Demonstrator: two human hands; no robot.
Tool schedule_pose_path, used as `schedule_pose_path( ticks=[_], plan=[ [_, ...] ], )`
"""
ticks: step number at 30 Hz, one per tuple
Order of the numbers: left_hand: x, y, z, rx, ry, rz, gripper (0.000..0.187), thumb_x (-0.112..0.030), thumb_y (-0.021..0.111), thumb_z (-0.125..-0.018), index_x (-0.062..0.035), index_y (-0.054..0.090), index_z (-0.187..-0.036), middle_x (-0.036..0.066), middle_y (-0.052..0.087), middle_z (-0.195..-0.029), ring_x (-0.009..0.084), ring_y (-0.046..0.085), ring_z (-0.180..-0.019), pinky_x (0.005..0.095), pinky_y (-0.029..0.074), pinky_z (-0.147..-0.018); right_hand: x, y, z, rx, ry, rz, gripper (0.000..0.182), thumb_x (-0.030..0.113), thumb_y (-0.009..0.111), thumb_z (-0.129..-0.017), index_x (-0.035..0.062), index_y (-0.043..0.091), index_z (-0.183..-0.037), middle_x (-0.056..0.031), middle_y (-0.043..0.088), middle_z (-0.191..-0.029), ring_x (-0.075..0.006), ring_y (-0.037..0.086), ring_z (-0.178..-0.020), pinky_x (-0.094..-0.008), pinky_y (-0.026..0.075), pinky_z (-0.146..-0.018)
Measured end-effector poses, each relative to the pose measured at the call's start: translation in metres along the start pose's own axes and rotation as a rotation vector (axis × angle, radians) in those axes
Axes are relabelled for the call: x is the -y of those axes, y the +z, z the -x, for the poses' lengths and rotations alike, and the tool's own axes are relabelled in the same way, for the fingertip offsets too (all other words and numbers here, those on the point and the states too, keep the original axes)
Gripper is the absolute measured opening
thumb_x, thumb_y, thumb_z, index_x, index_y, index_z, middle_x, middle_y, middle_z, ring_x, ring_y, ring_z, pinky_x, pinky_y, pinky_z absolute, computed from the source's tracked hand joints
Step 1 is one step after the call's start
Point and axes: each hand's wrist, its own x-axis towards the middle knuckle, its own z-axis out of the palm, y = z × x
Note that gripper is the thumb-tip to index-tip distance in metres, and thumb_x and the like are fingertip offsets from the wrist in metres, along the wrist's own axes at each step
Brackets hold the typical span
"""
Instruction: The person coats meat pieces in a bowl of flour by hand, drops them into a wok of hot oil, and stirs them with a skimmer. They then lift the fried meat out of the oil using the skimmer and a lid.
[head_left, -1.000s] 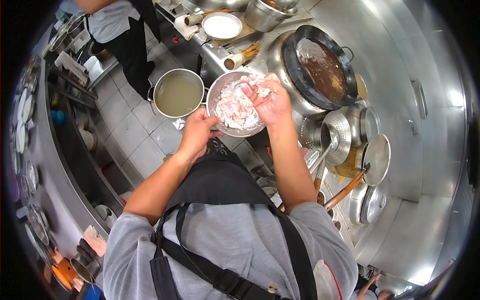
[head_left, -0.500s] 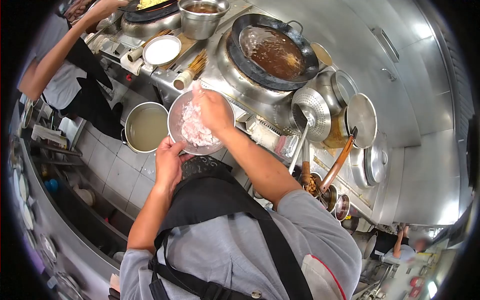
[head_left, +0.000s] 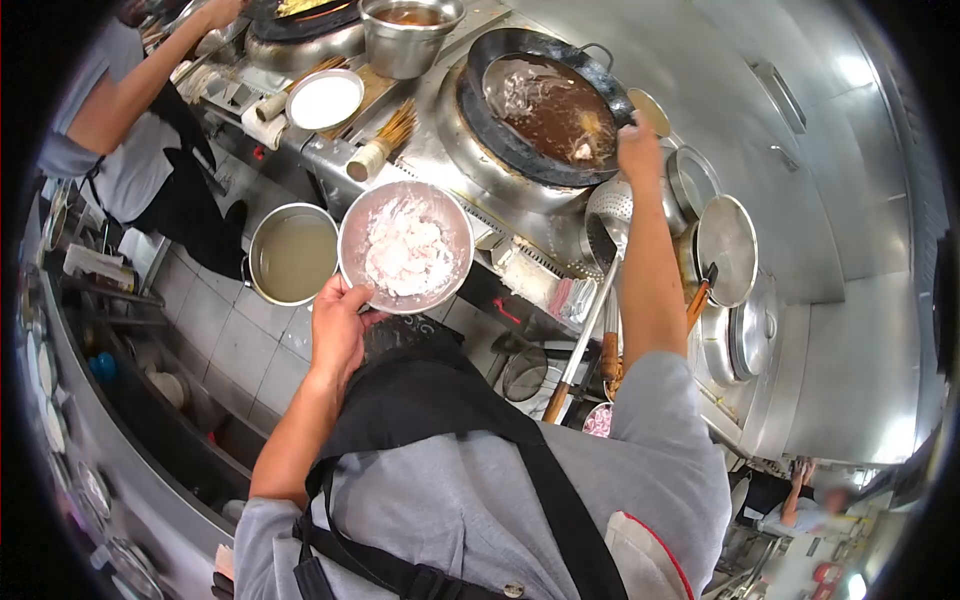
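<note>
My left hand [head_left: 340, 325] grips the near rim of a metal bowl [head_left: 352, 262]. White floury pieces of food [head_left: 408, 245] lie in it. My right hand [head_left: 641, 152] is beside the right rim of a black wok [head_left: 483, 55]; its fingers are too small and blurred to tell whether they hold anything. Brown liquid [head_left: 535, 105] fills the wok, bubbling at the left. A pale piece [head_left: 583, 151] shows in the liquid near the right hand.
A pot of cloudy liquid [head_left: 293, 256] stands left of the bowl. Bamboo brushes [head_left: 388, 138] and a white-filled dish [head_left: 325, 99] lie near the wok. A perforated ladle [head_left: 610, 212] is at right. Another person's arm [head_left: 145, 85] reaches over another stove.
My right hand has left the bowl and moved up and right to the wok's right rim. A pale piece now shows in the liquid. My left hand keeps the bowl nearly still.
</note>
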Motion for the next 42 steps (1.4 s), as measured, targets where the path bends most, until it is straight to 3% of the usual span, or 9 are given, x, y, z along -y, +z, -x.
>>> schedule_pose_path(
  ticks=[2,7,9,13,21,27,33,38,42],
  plan=[
    [-0.001,0.002,-0.001,-0.03,-0.005,0.004,0.003,-0.003,0.053,-0.085,-0.0036,0.054,-0.089,0.009,0.064,-0.09,0.0163,0.063,-0.078,0.0314,0.054,-0.066,0.026,-0.025,0.009,-0.144,-0.042,-0.265,0.039,0.027,0.056,-0.086,0.0142,0.055,-0.123,-0.0197,0.065,-0.102,-0.034,0.063,-0.094,-0.0422,0.048,-0.083],
    [-0.009,0.012,0.001,-0.032,0.013,-0.057,0.008,-0.006,0.055,-0.084,-0.0012,0.055,-0.091,0.008,0.063,-0.089,0.017,0.063,-0.08,0.0325,0.053,-0.07,0.164,-0.067,0.118,0.501,-0.395,-0.478,0.038,0.017,0.066,-0.083,0.0115,0.059,-0.119,-0.0061,0.066,-0.094,-0.014,0.062,-0.08,-0.0283,0.049,-0.076],
    [-0.005,0.011,-0.002,-0.034,0.037,-0.039,0.004,-0.004,0.056,-0.084,-0.0024,0.054,-0.086,0.007,0.062,-0.086,0.0163,0.062,-0.077,0.0317,0.054,-0.068,0.178,-0.046,0.149,0.38,-0.895,-0.243,0.035,0.018,0.065,-0.08,0.011,0.06,-0.114,-0.013,0.065,-0.1,-0.031,0.062,-0.092,-0.0402,0.049,-0.079],
    [0.0,0.003,-0.001,-0.007,0.148,-0.065,0.014,-0.001,0.058,-0.082,-0.0059,0.048,-0.074,0.003,0.056,-0.075,0.0127,0.06,-0.068,0.0288,0.055,-0.06,0.21,-0.002,0.17,0.535,-0.915,-0.064,0.02,0.011,0.058,-0.082,0.0063,0.061,-0.101,-0.0154,0.065,-0.1,-0.0337,0.062,-0.089,-0.0424,0.049,-0.074],
    [0.001,-0.018,-0.002,-0.049,0.101,0.023,0.013,-0.001,0.056,-0.083,-0.0077,0.048,-0.076,0.004,0.06,-0.081,0.0134,0.061,-0.073,0.0308,0.055,-0.065,0.235,-0.017,0.16,0.517,-0.537,-0.491,0.016,0.022,0.061,-0.085,0.0081,0.062,-0.093,-0.0156,0.065,-0.075,-0.0336,0.063,-0.068,-0.0415,0.047,-0.062],
    [0.0,-0.025,-0.002,-0.062,0.079,0.051,0.013,-0.001,0.056,-0.083,-0.0078,0.048,-0.077,0.005,0.061,-0.083,0.0144,0.061,-0.074,0.0318,0.055,-0.065,0.236,-0.042,0.15,0.332,-0.601,-0.82,0.017,0.011,0.06,-0.088,0.0002,0.063,-0.1,-0.0097,0.062,-0.101,-0.0167,0.06,-0.087,-0.0294,0.047,-0.069],
    [-0.003,-0.025,-0.002,-0.064,0.055,0.094,0.013,-0.001,0.057,-0.084,-0.0079,0.047,-0.077,0.005,0.06,-0.082,0.0137,0.061,-0.072,0.031,0.055,-0.065,0.231,-0.022,0.167,0.931,0.207,-1.795,0.027,0.004,0.053,-0.087,0.0012,0.054,-0.114,-0.0117,0.063,-0.098,-0.0171,0.062,-0.083,-0.0303,0.051,-0.068],
    [-0.004,-0.02,0.0,-0.109,0.125,0.021,0.016,-0.002,0.058,-0.083,-0.0084,0.047,-0.074,0.002,0.057,-0.075,0.0098,0.057,-0.067,0.0258,0.05,-0.059,0.223,-0.007,0.159,0.911,0.085,-1.505,0.013,0.011,0.053,-0.088,0.0029,0.058,-0.097,-0.0062,0.064,-0.083,-0.0151,0.06,-0.068,-0.0282,0.048,-0.059],
    [0.0,-0.018,0.005,-0.085,0.238,-0.125,0.019,-0.001,0.059,-0.081,-0.0088,0.046,-0.07,0.0,0.054,-0.069,0.007,0.051,-0.061,0.0225,0.043,-0.054,0.252,-0.022,0.166,0.672,-0.431,-0.531,0.024,0.027,0.059,-0.086,0.0045,0.061,-0.094,-0.0124,0.065,-0.076,-0.0304,0.063,-0.071,-0.0396,0.048,-0.064]
  ],
)
